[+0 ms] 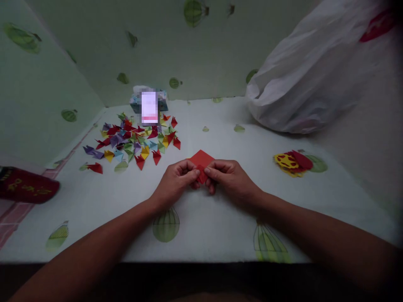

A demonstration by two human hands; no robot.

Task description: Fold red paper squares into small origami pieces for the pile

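A small piece of red origami paper (202, 157) is held between both hands above the middle of the table, one corner pointing away from me. My left hand (181, 178) pinches its left side between thumb and fingers. On the right side, my right hand (228, 173) grips it the same way, and the two thumbs nearly meet at a folded part near the lower corner. My fingers hide part of the paper's near side. To the left beyond my hands lies a pile of folded paper cranes (129, 140) in red, yellow, purple, green and blue.
Behind the cranes, a lit phone (149, 107) leans against a tissue box (163, 100). A large white plastic bag (292, 84) stands at the back right. Red and yellow paper cut-outs (291, 162) lie on the right. A dark red cylindrical container (30, 185) lies at the left edge.
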